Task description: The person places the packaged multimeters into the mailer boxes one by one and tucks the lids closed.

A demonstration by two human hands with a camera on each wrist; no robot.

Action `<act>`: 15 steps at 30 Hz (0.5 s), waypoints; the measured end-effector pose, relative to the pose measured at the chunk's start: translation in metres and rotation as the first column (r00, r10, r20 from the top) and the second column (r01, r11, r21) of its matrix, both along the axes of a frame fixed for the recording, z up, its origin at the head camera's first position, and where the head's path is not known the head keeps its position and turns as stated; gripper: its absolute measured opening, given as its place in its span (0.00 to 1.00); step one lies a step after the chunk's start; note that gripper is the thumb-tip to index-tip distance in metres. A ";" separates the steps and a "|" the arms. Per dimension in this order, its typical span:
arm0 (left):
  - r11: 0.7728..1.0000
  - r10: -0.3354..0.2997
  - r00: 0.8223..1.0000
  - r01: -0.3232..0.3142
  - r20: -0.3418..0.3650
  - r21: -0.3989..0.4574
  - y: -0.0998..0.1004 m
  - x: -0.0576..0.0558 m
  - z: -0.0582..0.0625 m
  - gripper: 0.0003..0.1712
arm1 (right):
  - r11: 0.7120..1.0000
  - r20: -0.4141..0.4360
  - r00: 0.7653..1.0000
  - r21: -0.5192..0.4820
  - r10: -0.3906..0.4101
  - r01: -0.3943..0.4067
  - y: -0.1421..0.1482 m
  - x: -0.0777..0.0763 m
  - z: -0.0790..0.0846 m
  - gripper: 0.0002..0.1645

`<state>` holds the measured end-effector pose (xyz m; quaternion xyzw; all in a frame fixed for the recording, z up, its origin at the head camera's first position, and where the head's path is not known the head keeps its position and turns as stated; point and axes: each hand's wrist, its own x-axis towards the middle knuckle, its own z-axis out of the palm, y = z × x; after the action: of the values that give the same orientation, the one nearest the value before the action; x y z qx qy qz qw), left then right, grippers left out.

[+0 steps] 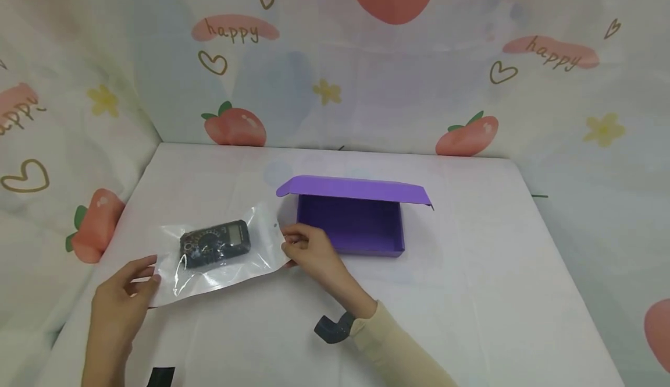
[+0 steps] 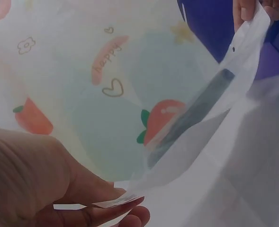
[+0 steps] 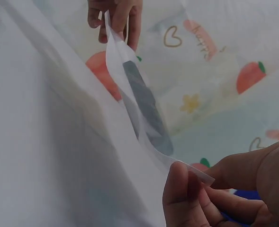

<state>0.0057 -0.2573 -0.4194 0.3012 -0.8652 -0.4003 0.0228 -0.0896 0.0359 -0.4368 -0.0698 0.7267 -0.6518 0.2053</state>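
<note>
A black multimeter [image 1: 214,244] with a dial and small grey display lies inside a clear-fronted, white-backed plastic bag [image 1: 235,273]. My left hand [image 1: 121,297] pinches the bag's left end between thumb and fingers. At the opposite end, my right hand [image 1: 311,251] pinches the edge near a small punched hole. The bag is stretched between both hands, above the table, its front tilted up toward the head camera. Both wrist views show the bag [image 2: 177,156] edge-on, with the dark multimeter [image 3: 146,104] seen through the plastic. Just behind the right hand stands an open purple box [image 1: 361,224].
The box's purple lid [image 1: 356,189] is raised and leans forward over its opening. White cloth covers the table [image 1: 471,294]. Printed curtains [image 1: 377,84] with fruit and hearts hang behind and at the sides. A black strap piece [image 1: 332,329] shows by the right cuff.
</note>
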 end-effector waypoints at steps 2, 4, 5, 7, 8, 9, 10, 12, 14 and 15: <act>1.000 -0.013 1.000 0.013 0.004 -0.014 0.006 0.001 0.003 0.24 | 1.000 0.009 1.000 -0.010 -0.006 0.006 0.007 0.006 0.002 0.21; 0.999 -0.028 1.000 0.028 -0.001 -0.019 0.012 0.001 0.005 0.24 | 1.000 0.020 1.000 -0.009 -0.017 0.017 0.013 0.011 0.003 0.21; 0.999 -0.035 0.999 0.035 -0.003 -0.019 0.015 0.001 0.006 0.24 | 1.000 0.022 1.000 -0.014 -0.021 0.021 0.016 0.014 0.004 0.21; 0.999 -0.050 0.999 0.050 -0.011 -0.019 0.019 0.001 0.008 0.24 | 0.999 0.024 0.999 -0.016 -0.030 0.030 0.022 0.019 0.005 0.20; 0.998 -0.057 0.998 0.057 -0.015 -0.016 0.021 0.001 0.008 0.24 | 0.999 0.025 0.999 -0.015 -0.036 0.037 0.025 0.021 0.006 0.20; 0.998 -0.065 0.998 0.065 -0.018 -0.013 0.023 0.001 0.009 0.24 | 0.999 0.025 0.999 -0.014 -0.044 0.044 0.028 0.023 0.008 0.20; 0.997 -0.072 0.997 0.072 -0.020 -0.009 0.025 0.001 0.010 0.24 | 0.999 0.024 0.998 -0.013 -0.053 0.053 0.031 0.025 0.009 0.20; 0.997 -0.082 0.996 0.082 -0.024 -0.001 0.030 0.002 0.011 0.24 | 0.998 0.022 0.997 -0.010 -0.070 0.070 0.037 0.028 0.013 0.20; 0.995 -0.094 0.995 0.095 -0.028 0.013 0.036 0.001 0.012 0.24 | 0.996 0.019 0.996 -0.010 -0.089 0.089 0.044 0.031 0.015 0.21; 0.994 -0.102 0.994 0.103 -0.031 0.020 0.040 0.001 0.013 0.25 | 0.995 0.014 0.995 -0.009 -0.097 0.097 0.048 0.032 0.016 0.21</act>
<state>0.0065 -0.2176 -0.4063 0.2506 -0.8747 -0.4148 0.0117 -0.0572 0.0839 -0.4208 -0.0307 0.7247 -0.6650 0.1780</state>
